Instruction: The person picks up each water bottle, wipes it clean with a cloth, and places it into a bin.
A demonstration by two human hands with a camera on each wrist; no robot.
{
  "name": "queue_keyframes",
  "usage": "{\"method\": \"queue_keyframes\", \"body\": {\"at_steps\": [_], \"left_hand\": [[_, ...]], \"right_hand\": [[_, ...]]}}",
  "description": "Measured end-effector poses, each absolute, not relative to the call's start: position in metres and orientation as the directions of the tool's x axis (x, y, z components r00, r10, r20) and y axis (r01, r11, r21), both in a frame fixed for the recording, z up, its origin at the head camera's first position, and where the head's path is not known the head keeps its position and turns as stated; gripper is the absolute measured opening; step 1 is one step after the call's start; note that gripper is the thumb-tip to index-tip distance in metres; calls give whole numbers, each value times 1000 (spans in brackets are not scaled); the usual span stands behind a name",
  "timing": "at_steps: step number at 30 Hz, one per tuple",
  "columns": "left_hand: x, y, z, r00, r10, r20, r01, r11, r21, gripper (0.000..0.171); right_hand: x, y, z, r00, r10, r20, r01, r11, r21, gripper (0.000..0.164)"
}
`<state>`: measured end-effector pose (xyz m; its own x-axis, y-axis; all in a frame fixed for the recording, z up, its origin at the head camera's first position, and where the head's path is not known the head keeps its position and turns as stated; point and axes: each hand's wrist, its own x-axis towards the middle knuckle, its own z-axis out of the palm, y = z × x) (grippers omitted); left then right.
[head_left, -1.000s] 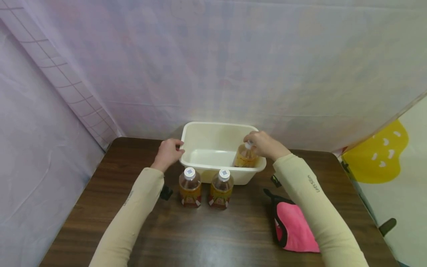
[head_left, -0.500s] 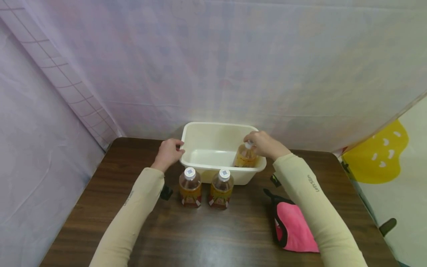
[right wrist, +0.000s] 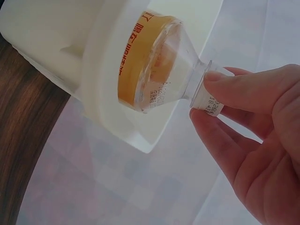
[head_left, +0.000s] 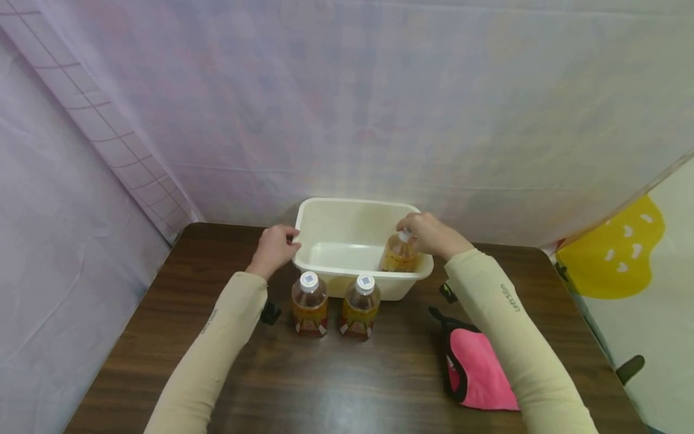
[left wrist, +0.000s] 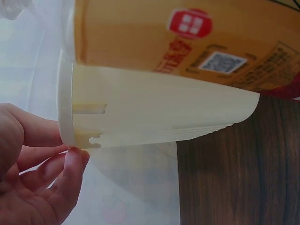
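Note:
A cream plastic basin [head_left: 352, 215] stands at the back of the table. My left hand [head_left: 274, 250] pinches its left rim between thumb and fingers, as the left wrist view shows close up. Inside the basin, at its right end, is a drink bottle [head_left: 398, 256] with an orange label. My right hand [head_left: 431, 235] grips this bottle by its white cap [right wrist: 208, 96], thumb on one side and fingers on the other. In front of the basin two like bottles stand upright side by side, a left bottle [head_left: 309, 308] and a right bottle [head_left: 360, 310].
A pink cloth item with black edging [head_left: 479, 367] lies on the brown wooden table [head_left: 347, 386], beside my right forearm. Pale patterned curtain [head_left: 347, 108] hangs right behind the basin. A yellow shape with white marks [head_left: 618, 253] is at the right, beyond the table.

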<state>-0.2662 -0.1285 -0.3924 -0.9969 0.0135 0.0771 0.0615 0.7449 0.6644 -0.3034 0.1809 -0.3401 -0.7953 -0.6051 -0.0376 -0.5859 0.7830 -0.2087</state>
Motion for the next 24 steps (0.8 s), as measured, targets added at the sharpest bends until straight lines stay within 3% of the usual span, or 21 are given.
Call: {"method": "queue_keyframes", "body": {"at_steps": [24], "left_hand": [[-267, -127, -393, -998, 17, 67, 58, 737, 673, 33]], "right_hand": [[-301, 182, -339, -786, -618, -23, -598, 769, -224, 32]]}}
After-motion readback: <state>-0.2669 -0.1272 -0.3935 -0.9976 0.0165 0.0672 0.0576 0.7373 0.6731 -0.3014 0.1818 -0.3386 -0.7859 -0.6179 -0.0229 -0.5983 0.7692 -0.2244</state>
